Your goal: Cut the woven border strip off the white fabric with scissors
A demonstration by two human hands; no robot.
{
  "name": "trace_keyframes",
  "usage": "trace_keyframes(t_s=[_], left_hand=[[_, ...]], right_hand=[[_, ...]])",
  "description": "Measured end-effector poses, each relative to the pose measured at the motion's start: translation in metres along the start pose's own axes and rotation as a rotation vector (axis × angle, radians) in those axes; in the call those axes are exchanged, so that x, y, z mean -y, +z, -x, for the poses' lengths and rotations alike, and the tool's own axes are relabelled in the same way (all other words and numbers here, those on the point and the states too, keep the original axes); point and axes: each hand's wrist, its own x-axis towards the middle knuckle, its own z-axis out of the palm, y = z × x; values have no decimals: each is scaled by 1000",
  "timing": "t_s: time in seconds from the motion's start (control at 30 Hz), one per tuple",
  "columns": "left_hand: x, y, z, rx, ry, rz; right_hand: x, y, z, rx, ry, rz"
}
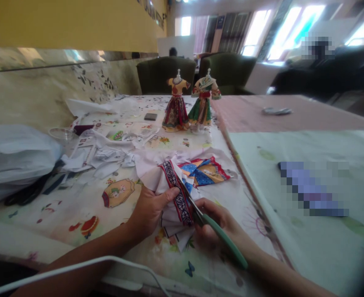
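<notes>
My left hand [149, 208] pinches a white cloth [154, 177] with its thumb pressed on a dark blue, red-edged band [183, 210] of floral print. The green-handled scissors [227, 242] are gripped in my right hand [217, 222], their blades lying along the right edge of this band. Whether the blades are parted is hard to make out. Just beyond the blades, a printed section [205, 171] in blue, tan and red spreads out on the tabletop. Left of my left hand lies a cut-out tan piece [118, 192] with a dark red edge.
Two miniature dresses [176, 107] on stands rise at the back. White scraps [106, 156] and a white plastic bag [17, 154] lie at left. A white cable [107, 259] crosses in front of my left forearm. A blurred-out purple object [312, 189] rests at right.
</notes>
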Motion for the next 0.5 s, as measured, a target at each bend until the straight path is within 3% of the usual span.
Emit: trace_keyframes(t_s=[0.5], left_hand=[[1,1,2,15,-38,27]], right_hand=[[2,1,2,-32,56,6]])
